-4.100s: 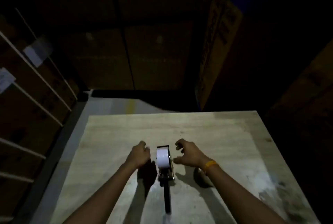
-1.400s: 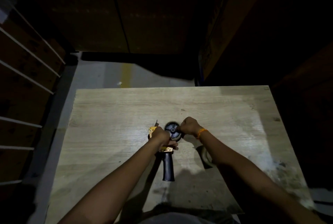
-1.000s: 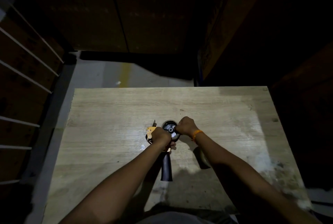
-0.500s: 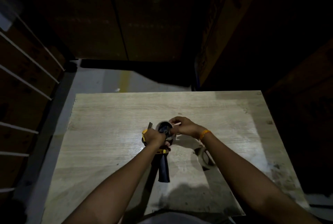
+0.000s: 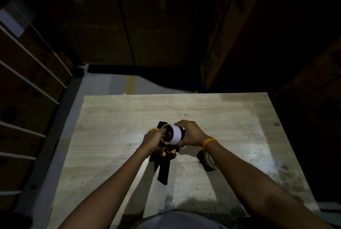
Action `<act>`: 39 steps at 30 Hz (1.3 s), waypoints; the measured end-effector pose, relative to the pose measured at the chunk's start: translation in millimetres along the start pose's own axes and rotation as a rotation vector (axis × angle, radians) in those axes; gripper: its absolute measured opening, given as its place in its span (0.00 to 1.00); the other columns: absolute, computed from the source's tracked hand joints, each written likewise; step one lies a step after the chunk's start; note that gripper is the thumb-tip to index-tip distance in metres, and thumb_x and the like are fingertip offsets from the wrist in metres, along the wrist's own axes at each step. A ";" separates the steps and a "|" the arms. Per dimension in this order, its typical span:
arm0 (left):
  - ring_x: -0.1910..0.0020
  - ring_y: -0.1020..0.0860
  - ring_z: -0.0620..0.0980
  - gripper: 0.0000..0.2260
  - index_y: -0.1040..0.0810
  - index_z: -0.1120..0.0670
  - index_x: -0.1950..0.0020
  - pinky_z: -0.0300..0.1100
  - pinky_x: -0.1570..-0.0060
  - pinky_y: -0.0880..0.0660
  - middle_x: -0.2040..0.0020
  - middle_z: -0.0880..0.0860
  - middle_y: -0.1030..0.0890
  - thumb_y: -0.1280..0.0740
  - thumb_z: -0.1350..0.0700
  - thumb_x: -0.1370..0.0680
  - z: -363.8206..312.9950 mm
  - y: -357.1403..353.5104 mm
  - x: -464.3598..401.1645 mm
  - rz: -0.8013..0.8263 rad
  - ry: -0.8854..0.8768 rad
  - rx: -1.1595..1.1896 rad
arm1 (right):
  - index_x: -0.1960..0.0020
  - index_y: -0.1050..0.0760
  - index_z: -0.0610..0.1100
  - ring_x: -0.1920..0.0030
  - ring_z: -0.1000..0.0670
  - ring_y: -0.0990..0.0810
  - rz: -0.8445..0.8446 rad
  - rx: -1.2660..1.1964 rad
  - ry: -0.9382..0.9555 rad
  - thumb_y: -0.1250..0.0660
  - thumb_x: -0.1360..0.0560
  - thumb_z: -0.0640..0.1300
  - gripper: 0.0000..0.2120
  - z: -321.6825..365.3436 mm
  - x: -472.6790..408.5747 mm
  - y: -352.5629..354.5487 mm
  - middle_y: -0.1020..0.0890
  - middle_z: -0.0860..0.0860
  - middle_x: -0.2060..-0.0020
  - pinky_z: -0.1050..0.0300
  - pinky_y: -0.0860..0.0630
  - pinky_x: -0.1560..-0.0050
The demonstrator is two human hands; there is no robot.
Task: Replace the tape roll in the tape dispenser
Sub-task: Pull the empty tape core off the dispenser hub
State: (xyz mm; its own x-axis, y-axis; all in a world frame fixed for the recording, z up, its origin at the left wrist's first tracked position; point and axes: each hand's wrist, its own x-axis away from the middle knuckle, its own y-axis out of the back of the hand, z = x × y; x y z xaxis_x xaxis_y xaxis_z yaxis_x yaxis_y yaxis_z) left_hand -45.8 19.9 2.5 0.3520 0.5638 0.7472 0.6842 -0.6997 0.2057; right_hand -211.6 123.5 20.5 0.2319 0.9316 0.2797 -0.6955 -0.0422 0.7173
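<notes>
White tape roll [image 5: 175,135] looks light and stiff; right hand [image 5: 191,134] has its grip around the rim, left hand [image 5: 153,139] clenched on the black-and-yellow dispenser [image 5: 164,162].

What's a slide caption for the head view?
Both hands, left and right, hold a white tape roll at the tape dispenser above a wooden table.

Dispenser [image 5: 164,155] mid-desk [image 5: 114,118] between both hands — roll [image 5: 174,134] on it, another roll [image 5: 206,159] lying just right, under the wrist.
</notes>
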 end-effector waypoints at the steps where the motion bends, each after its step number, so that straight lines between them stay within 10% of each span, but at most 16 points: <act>1: 0.47 0.14 0.66 0.14 0.21 0.59 0.43 0.56 0.48 0.16 0.42 0.66 0.15 0.34 0.48 0.17 -0.2 2.2 -0.6 -0.029 -0.068 -0.076 | 0.36 0.17 0.40 0.40 0.42 0.16 -0.004 0.002 0.004 0.14 0.37 0.42 0.31 1.1 1.0 -0.2 0.14 0.43 0.41 0.48 0.21 0.37; 7: 0.34 0.18 0.53 0.38 0.20 0.52 0.30 0.42 0.40 0.23 0.34 0.52 0.16 0.20 0.34 0.33 -16.3 -7.2 1.7 -0.044 -0.220 -0.367 | 0.37 0.17 0.40 0.43 0.43 0.16 0.015 0.080 0.062 0.15 0.38 0.41 0.31 16.3 -0.5 -0.9 0.14 0.43 0.42 0.49 0.20 0.42; 14: 0.44 0.19 0.56 0.29 0.23 0.59 0.40 0.53 0.43 0.19 0.43 0.56 0.17 0.18 0.46 0.33 -6.2 -6.8 1.9 -0.092 -0.232 -0.305 | 0.33 0.19 0.39 0.38 0.42 0.16 -0.011 0.028 0.101 0.16 0.36 0.40 0.32 16.4 11.2 -9.0 0.14 0.43 0.39 0.46 0.20 0.37; 25: 0.40 0.19 0.60 0.32 0.25 0.57 0.40 0.55 0.42 0.18 0.42 0.58 0.19 0.22 0.38 0.34 1.5 -12.8 18.4 -0.214 -0.228 -0.506 | 0.23 0.28 0.49 0.23 0.47 0.27 0.022 0.162 0.029 0.21 0.27 0.54 0.35 26.5 10.5 -28.0 0.24 0.50 0.24 0.49 0.27 0.25; 35: 0.42 0.17 0.57 0.43 0.29 0.62 0.34 0.43 0.54 0.24 0.46 0.55 0.18 0.21 0.36 0.37 -15.8 -5.5 15.8 -0.316 -0.269 -0.426 | 0.23 0.29 0.45 0.21 0.42 0.32 0.076 0.187 -0.206 0.22 0.28 0.44 0.35 1.1 12.8 -19.8 0.25 0.43 0.25 0.45 0.28 0.25; 39: 0.37 0.20 0.59 0.46 0.37 0.61 0.32 0.47 0.49 0.21 0.38 0.58 0.21 0.18 0.37 0.35 -15.9 -20.8 11.5 -0.219 -0.250 -0.420 | 0.35 0.21 0.36 0.31 0.36 0.23 0.083 0.107 -0.320 0.26 0.24 0.44 0.20 0.1 9.4 -26.4 0.20 0.35 0.37 0.47 0.22 0.37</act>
State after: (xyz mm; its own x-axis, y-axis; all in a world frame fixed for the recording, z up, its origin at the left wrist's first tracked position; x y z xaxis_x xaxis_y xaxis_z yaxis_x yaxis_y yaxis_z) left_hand -66.1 33.9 16.9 0.4063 0.7679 0.4953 0.4621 -0.6403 0.6136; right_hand -191.0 133.4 4.2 0.3908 0.7639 0.5136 -0.6493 -0.1667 0.7421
